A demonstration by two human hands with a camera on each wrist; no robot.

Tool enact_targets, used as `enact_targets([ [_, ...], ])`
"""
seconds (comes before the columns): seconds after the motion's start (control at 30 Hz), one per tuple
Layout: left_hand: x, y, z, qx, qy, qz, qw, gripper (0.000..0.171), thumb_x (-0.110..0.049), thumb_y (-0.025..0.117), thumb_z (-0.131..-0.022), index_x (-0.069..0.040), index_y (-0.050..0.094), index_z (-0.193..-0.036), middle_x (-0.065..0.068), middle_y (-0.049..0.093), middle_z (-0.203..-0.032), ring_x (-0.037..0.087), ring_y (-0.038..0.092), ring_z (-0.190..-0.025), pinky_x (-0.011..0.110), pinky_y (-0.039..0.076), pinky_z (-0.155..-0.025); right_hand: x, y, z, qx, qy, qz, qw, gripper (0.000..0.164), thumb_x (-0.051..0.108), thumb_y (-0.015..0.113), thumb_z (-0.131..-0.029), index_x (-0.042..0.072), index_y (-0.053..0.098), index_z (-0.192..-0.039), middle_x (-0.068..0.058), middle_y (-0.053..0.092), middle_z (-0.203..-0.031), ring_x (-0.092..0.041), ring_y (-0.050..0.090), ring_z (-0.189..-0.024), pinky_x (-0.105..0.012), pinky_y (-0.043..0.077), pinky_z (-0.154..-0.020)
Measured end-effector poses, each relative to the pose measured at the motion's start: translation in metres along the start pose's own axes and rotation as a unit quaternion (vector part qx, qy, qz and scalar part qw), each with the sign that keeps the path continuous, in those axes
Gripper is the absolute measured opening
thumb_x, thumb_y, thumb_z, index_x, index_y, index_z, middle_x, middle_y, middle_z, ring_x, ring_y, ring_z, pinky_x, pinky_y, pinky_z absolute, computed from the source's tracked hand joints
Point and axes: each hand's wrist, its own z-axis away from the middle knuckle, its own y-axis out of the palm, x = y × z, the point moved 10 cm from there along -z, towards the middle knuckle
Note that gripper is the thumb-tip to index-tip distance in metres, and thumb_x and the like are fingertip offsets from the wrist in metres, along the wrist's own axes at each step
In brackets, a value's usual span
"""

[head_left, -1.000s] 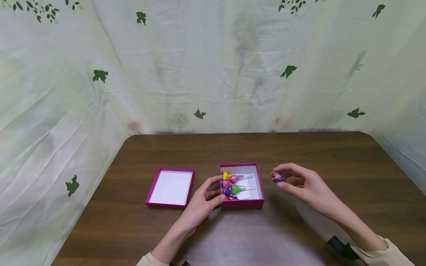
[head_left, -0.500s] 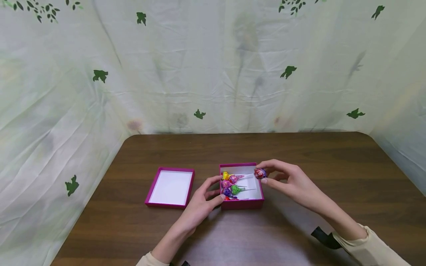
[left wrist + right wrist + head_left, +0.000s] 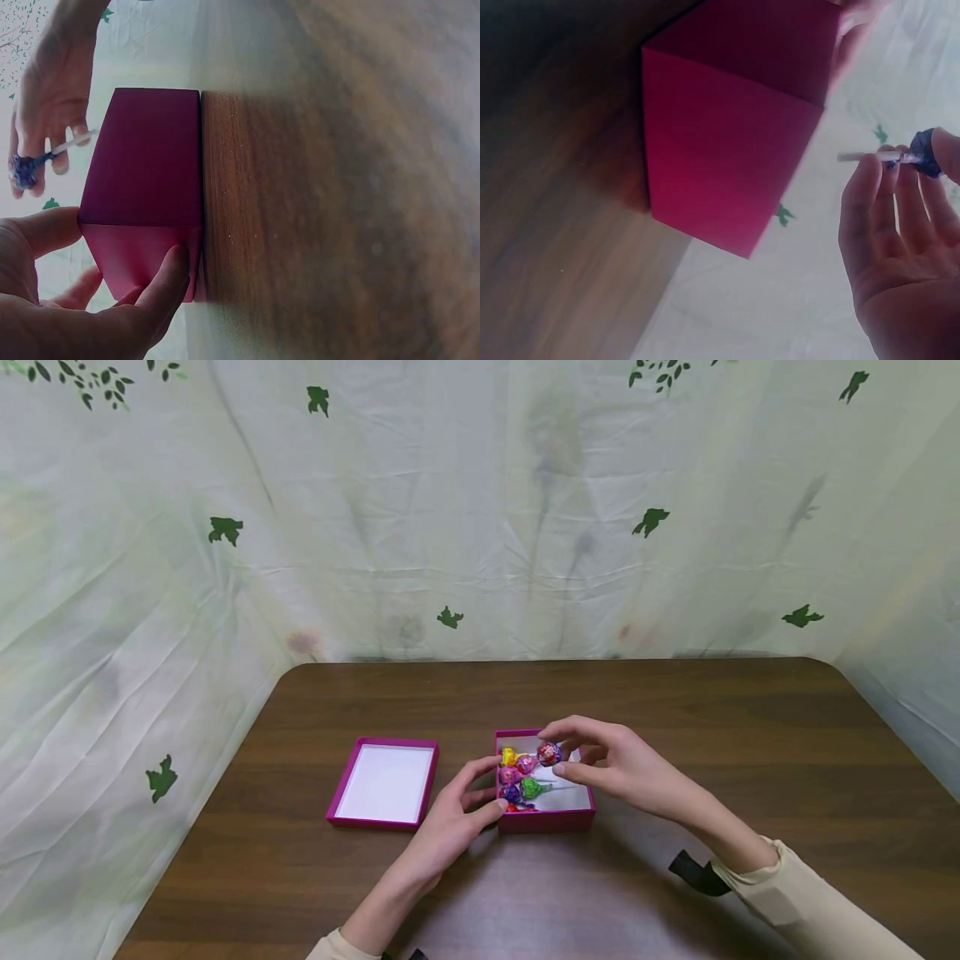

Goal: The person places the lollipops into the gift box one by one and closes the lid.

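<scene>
My right hand (image 3: pixel 618 762) pinches a lollipop (image 3: pixel 549 752) by its dark red and blue wrapped head, over the open magenta box (image 3: pixel 546 822). In the right wrist view its white stick (image 3: pixel 859 157) points toward the box. Several lollipops lie inside along the left wall: a yellow lollipop (image 3: pixel 508 756), a pink lollipop (image 3: pixel 510 774), a purple lollipop (image 3: pixel 512 794) and a green lollipop (image 3: pixel 531 788) among them. At the box's left side my left hand (image 3: pixel 453 814) grips it, thumb at the front corner and fingers against the side wall (image 3: pixel 139 251).
A shallow magenta lid (image 3: pixel 382 782) with a white inside lies left of the box. Both rest on a brown wooden table (image 3: pixel 480 693). Behind it hangs a pale curtain (image 3: pixel 487 510) with green leaf shapes.
My right hand has moved left with the lollipop, from the right of the box to over its inside. The left hand and box have stayed in place.
</scene>
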Motion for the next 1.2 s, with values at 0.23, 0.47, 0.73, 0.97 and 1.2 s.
enact_targets([
  [0.23,0.000,0.001,0.001,0.006,0.000,0.004,1.0000,0.054,-0.018,0.065,-0.095,-0.018,0.045,-0.146,0.009,0.038,-0.151,0.038,0.048,-0.127,0.053,0.047,-0.095,-0.014,0.013,-0.011,0.035,-0.005,0.038,0.999,0.030,0.021,0.075,-0.089,0.027,0.064,-0.116,0.011,0.067,-0.105,-0.012,0.064,-0.092,-0.032,0.054,-0.074],
  [0.47,0.000,0.001,0.001,0.006,0.001,0.004,1.0000,0.054,-0.018,0.065,-0.095,-0.018,0.045,-0.146,0.009,0.038,-0.152,0.037,0.049,-0.127,0.053,0.047,-0.095,-0.025,0.026,-0.016,0.084,-0.004,0.060,0.995,0.028,0.017,0.076,-0.087,0.025,0.066,-0.112,0.012,0.066,-0.100,-0.011,0.063,-0.090,-0.038,0.053,-0.076],
  [0.73,0.000,0.001,0.001,0.011,0.007,0.008,0.9999,0.054,-0.018,0.065,-0.095,-0.018,0.045,-0.146,0.009,0.038,-0.151,0.037,0.049,-0.127,0.052,0.047,-0.096,-0.029,0.041,-0.022,0.141,-0.027,0.085,0.986,0.030,0.014,0.078,-0.085,0.028,0.066,-0.109,0.016,0.066,-0.102,-0.014,0.063,-0.098,-0.040,0.051,-0.088],
  [0.97,-0.001,0.002,0.001,0.013,0.014,0.009,0.9998,0.055,-0.017,0.065,-0.095,-0.017,0.045,-0.145,0.009,0.039,-0.150,0.037,0.050,-0.126,0.051,0.047,-0.095,-0.035,0.050,-0.026,0.170,-0.033,0.130,0.976,0.028,0.015,0.079,-0.083,0.029,0.068,-0.105,0.019,0.065,-0.097,-0.011,0.061,-0.096,-0.036,0.051,-0.088],
  [1.2,-0.001,0.001,0.001,0.010,0.011,0.005,0.9999,0.055,-0.018,0.066,-0.095,-0.017,0.045,-0.145,0.008,0.038,-0.151,0.036,0.050,-0.127,0.051,0.047,-0.095,-0.037,0.054,-0.028,0.182,-0.039,0.153,0.970,0.025,0.015,0.080,-0.082,0.028,0.070,-0.101,0.020,0.064,-0.096,-0.008,0.060,-0.090,-0.033,0.051,-0.082],
])
